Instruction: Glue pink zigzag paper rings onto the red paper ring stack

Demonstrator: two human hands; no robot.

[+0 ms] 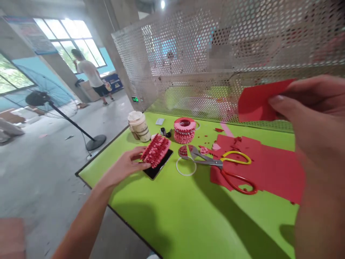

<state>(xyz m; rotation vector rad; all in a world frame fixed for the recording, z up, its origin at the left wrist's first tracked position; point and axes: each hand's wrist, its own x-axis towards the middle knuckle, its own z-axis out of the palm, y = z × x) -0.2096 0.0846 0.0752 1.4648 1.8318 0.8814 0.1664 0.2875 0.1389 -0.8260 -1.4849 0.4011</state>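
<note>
**A:** Starting from the far left, what sits well left of the scissors (pixel 212 162)?

**B:** A floor fan (pixel 40 99) on a tall stand, then a person (pixel 90 73) standing by the windows. Both are well away from the green table (pixel 188 223).

**A:** And on the table, moving right?

**B:** Cups (pixel 138 126) stand stacked near the back edge, left of the scissors. In front of them, the left hand (pixel 122 167) has its fingers curled around the side of a bundle of folded red paper (pixel 156 150). That bundle sits on a black phone (pixel 159 168), left of the scissors.

**A:** Why would it sit there?

**B:** My guess is that the phone gives it a smooth, flat spot away from the scraps, and the curled fingers keep it steady without crushing the folds.

**A:** What's next?

**B:** A round stack of folded paper (pixel 184 130) stands just behind the scissors' blades, and a white hoop (pixel 185 166) lies just left of them. Keeping those apart probably stops them getting mixed up with the cuttings.

**A:** And the scissors themselves?

**B:** They lie across red paper sheets (pixel 269 169), handy for cutting. Farther right and above those sheets, the right hand (pixel 304 118) pinches a red paper piece (pixel 260 100) between thumb and fingers. It's raised in front of a metal mesh screen (pixel 215 61), perhaps to keep the piece clear of the litter below.
</note>
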